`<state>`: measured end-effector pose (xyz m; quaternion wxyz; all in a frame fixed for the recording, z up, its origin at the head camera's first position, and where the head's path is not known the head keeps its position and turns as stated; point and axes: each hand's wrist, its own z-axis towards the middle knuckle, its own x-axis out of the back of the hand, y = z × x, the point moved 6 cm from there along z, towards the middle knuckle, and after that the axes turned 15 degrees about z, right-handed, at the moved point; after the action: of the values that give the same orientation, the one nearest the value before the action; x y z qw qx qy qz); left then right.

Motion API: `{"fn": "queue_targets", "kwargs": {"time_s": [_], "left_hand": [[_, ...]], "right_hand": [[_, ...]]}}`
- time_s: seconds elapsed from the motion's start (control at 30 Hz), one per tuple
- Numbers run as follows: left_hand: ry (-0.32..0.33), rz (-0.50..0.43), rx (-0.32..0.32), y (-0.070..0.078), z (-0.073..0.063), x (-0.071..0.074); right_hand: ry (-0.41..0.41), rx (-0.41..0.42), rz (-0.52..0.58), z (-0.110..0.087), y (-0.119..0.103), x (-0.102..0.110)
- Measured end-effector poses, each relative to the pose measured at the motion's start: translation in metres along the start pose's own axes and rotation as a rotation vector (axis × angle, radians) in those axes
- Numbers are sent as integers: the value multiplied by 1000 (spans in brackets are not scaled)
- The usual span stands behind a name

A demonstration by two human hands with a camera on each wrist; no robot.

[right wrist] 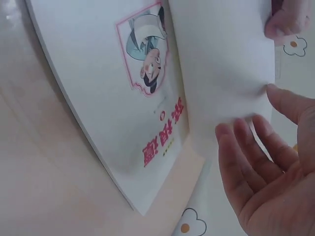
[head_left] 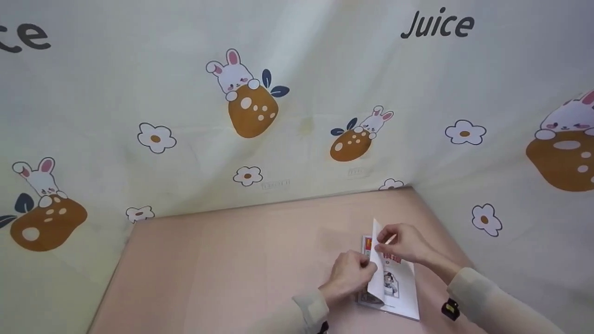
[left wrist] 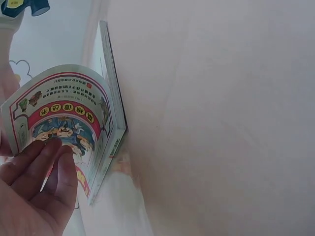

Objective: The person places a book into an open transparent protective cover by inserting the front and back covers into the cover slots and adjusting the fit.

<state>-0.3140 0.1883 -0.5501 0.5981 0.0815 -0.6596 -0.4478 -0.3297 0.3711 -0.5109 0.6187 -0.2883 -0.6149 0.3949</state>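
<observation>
A thin picture book (head_left: pixel 404 297) lies at the right of the pink table, its front cover (head_left: pixel 377 273) lifted upright and bent. The white inside of the cover (right wrist: pixel 221 59) faces right; its printed outside (left wrist: pixel 64 108) shows a red border and cartoon figures. My left hand (head_left: pixel 350 273) pinches the cover's free edge, fingertips on the printed side. At the far end of the cover my right hand (head_left: pixel 406 243) touches the white inside with fingertips and thumb, the fingers loosely bent. The title page (right wrist: pixel 118 93) beneath bears red lettering and a framed cartoon figure.
A pink tabletop (head_left: pixel 222 269) extends left of the book. Pale cloth (head_left: pixel 306 93) printed with rabbits, orange fruit and flowers rises behind it and at both sides. On my right wrist sits a dark strap piece (head_left: pixel 450 309).
</observation>
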Motion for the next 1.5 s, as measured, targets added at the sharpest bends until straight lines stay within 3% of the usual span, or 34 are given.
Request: {"fn": "queue_targets", "kwargs": {"time_s": [0.2,0.37,0.47,0.67,0.73,0.93,1.03,1.27,1.5], "left_hand": [[-6,29,-74,-8,-1,8],[-32,28,-100,-22,-5,15],[-11,46,-95,-33,-4,21],[77,244,-37,-50,1,33],[55,340,-11,-54,2,32],[-96,578,91,-64,-1,22],[-149,645,130,-69,-3,19],[-241,689,172,-82,-8,18],[-266,668,166,-83,-9,16]], "right_hand": [[129,93,-125,-2,-4,-13],[116,117,-179,-1,-1,-34],[110,101,-198,1,3,-46],[108,66,-202,4,7,-58],[119,59,-206,5,8,-60],[133,63,-229,5,11,-67],[125,68,-227,5,14,-72],[54,23,-185,3,25,-81],[-1,57,-249,2,30,-85]]}}
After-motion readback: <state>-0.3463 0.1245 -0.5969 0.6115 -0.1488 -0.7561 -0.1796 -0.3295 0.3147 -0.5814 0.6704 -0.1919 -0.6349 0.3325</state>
